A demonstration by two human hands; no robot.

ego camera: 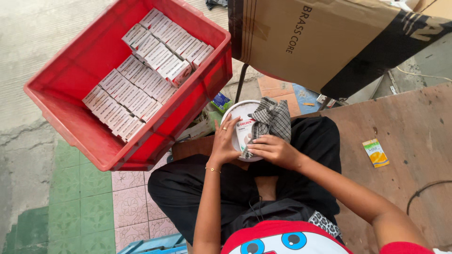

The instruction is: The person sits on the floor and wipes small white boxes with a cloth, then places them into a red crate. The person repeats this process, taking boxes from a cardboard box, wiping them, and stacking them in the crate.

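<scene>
My left hand (pixel 225 143) holds a small box (pixel 245 132), right hand (pixel 273 150) pinches the cloth (pixel 273 120); crate (pixel 70 101) rows part filled.

Both hands (pixel 225 146) (pixel 274 150) close together, fingers curled

Upper left, a red plastic crate (pixel 80 89) of white cartons (pixel 141 70); centre — a grey-checked cloth (pixel 273 120) on a white round tub (pixel 238 115); lower left — green and pink floor tiles (pixel 94 197).
</scene>
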